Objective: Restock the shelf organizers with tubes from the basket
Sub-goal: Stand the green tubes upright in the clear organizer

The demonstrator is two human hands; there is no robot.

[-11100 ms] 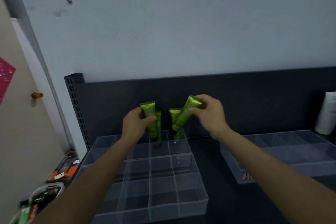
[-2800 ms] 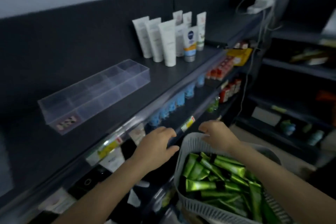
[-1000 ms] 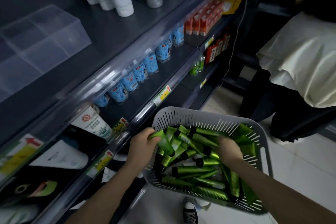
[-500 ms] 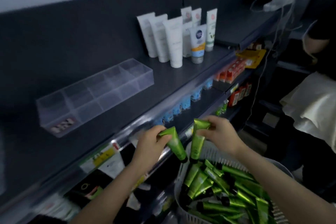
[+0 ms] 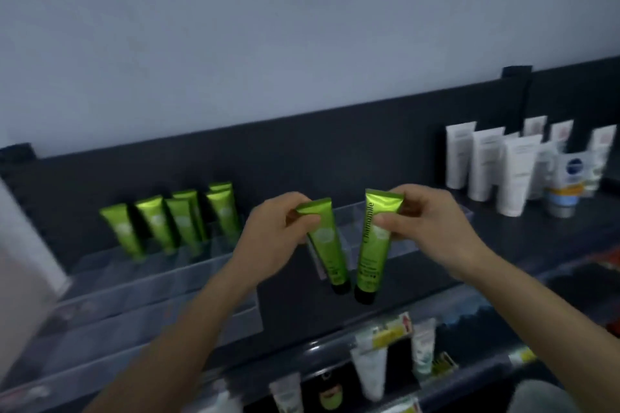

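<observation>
Two green tubes hang cap-down in the person's hands, raised over the front half of the dark top shelf [image 5: 523,238]. Half a second ago the same pair was held low, just above the basket; the view has since swung up and left, the basket has slipped out of frame, and the hands now sit level with the shelf. The left hand [image 5: 278,238] pinches the crimped top of the left tube [image 5: 327,245] between thumb and curled fingers. The right hand [image 5: 432,228] grips the flat top of the right tube [image 5: 374,245] the same way. The two tubes hang close together with their black caps almost touching, in front of a clear organizer [image 5: 464,211] that stands mid-shelf near the back panel. Black lettering running up the right tube reads "Chamomile"; smaller print lower down is too blurred to read, and each tube carries a pale round emblem. Toward the shelf's left end a larger clear organizer [image 5: 161,282] reaches the front edge, and six standing green tubes [image 5: 181,221] of the same kind fill its back compartments. At the shelf's right end stands a group of white tubes [image 5: 486,164] with grey, unreadable print. Beside them is a tube with a dark blue round badge [image 5: 570,174] above an orange band, its lettering too soft to make out. Below the front edge, yellow price tags [image 5: 389,332] and more pale tubes show on a lower shelf.
</observation>
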